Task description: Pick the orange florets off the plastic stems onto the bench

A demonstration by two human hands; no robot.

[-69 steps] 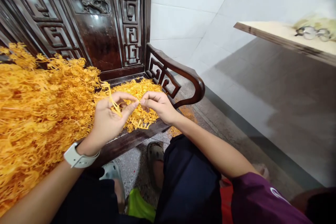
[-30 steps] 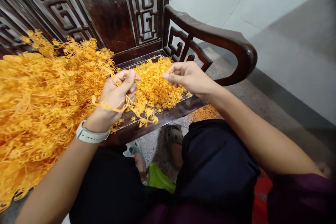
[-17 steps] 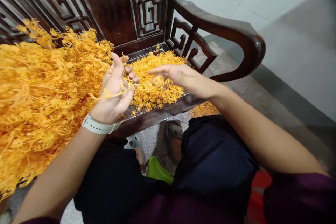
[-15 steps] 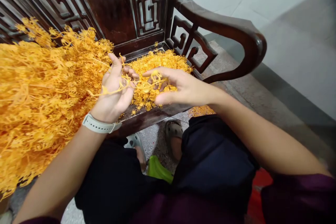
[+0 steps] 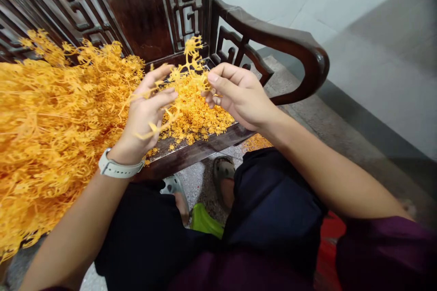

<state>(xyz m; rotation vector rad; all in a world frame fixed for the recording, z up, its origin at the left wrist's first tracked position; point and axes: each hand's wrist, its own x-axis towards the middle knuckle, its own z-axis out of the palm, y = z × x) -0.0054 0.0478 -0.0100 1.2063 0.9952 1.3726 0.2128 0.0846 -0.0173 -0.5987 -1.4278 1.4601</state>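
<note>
My left hand [image 5: 145, 109], with a white watch on its wrist, holds an orange plastic sprig [image 5: 160, 100] between thumb and loosely curled fingers. My right hand [image 5: 237, 93] pinches the same sprig's upper end, which sticks up above both hands [image 5: 191, 50]. Both hands hover over a small pile of loose orange plastic flower bits [image 5: 196, 116] on the dark wooden bench seat [image 5: 191, 152]. A large heap of orange plastic branches [image 5: 51, 118] fills the bench at the left, beside my left hand.
The carved bench back [image 5: 136, 4] rises behind the hands, and its curved armrest [image 5: 283, 41] stands to the right. More orange bits [image 5: 254, 142] lie on the floor under the seat edge. My knees, sandalled feet [image 5: 221, 177] and a green object [image 5: 205, 223] are below.
The camera tilted down toward the bench. My hands came together on the sprig, and now the right hand has lifted its end upward while the left hand's fingers spread looser.
</note>
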